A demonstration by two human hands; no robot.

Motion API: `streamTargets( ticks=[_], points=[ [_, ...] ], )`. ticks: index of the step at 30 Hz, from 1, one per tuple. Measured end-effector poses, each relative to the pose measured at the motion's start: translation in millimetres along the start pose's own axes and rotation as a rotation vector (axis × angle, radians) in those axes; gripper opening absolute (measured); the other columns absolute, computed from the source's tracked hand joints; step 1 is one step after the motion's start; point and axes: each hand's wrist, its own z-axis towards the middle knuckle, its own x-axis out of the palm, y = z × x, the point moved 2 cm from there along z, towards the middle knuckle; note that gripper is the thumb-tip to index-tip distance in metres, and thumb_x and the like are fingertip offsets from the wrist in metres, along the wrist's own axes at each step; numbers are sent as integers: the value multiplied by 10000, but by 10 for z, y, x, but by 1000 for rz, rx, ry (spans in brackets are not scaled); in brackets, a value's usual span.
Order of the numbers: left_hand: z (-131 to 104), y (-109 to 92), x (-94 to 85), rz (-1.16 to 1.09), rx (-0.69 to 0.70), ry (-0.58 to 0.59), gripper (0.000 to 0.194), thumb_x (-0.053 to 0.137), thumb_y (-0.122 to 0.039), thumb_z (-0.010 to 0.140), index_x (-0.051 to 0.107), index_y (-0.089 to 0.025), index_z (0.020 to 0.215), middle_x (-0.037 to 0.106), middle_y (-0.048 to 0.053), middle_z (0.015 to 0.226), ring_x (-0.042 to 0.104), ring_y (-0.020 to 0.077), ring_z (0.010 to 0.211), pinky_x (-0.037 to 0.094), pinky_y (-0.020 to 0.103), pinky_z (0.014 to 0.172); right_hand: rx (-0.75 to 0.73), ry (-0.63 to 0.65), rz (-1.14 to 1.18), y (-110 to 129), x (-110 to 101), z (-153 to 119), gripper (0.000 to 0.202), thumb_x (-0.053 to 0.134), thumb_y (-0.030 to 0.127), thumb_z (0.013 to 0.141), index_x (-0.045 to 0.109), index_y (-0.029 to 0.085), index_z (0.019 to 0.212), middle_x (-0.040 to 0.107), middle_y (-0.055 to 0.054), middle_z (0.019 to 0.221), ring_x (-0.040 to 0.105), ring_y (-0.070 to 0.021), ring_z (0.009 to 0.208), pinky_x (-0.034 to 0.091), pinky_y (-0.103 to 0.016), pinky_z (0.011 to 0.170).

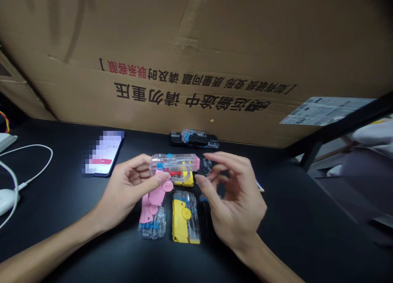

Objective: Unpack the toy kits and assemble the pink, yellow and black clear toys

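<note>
My left hand (138, 176) grips a small toy gun (176, 162) with a clear body, a pink handle and a red trigger, raised above the table and pointing right. Just past its pink muzzle, my right hand (235, 193) curves with thumb and fingers apart and nothing visible between them. Beneath lie a pink-and-clear toy gun (152, 223) and a yellow-and-clear one (186, 217). Another yellow piece (186, 180) shows partly behind the held gun. A dark clear piece (207, 165) sits between the hands, and my right hand partly covers other dark pieces.
Against a big cardboard box (196, 37) at the back lies a pile of black and clear toy pieces (194, 139). A phone (106, 154) with a lit screen rests at left, near a white cable (38, 145). A black metal frame (337, 129) stands at right.
</note>
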Motion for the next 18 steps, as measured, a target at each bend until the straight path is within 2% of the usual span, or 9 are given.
streamTargets(
  ticks=[4,7,10,14,18],
  points=[
    [4,7,-18,3,42,-67,201,1006,-203,867,807,-191,894,879,-2,892,840,121,836,660,147,813,-202,139,-76,125,44,-45,380,897,164,968,793,417,1231,784,-39,986,689,-277,744,599,-479,608],
    [-10,20,-13,10,41,-76,225,1004,-183,867,779,-195,882,881,-17,892,844,111,822,662,135,798,-209,211,-91,170,94,-99,408,893,159,981,779,407,1285,820,-49,1045,744,-294,809,655,-511,691],
    [-46,31,2,42,53,-60,255,1028,-152,826,793,-210,905,879,-39,898,850,107,830,670,132,807,-220,209,-107,180,129,-145,344,866,137,1003,787,340,1270,822,-66,1072,767,-280,860,678,-468,716],
    [-104,26,13,96,115,4,184,969,-165,906,806,-242,944,894,-39,1053,851,108,906,692,166,855,-290,169,-120,177,145,-173,258,853,58,994,791,215,1190,794,-70,1036,773,-223,898,670,-355,744],
    [-132,-1,10,134,200,26,218,950,-83,892,806,-240,937,904,-17,1149,857,120,1056,664,151,948,-306,147,-119,176,141,-171,254,846,28,989,795,199,1169,773,-60,1019,762,-201,883,658,-330,745]
  ],
)
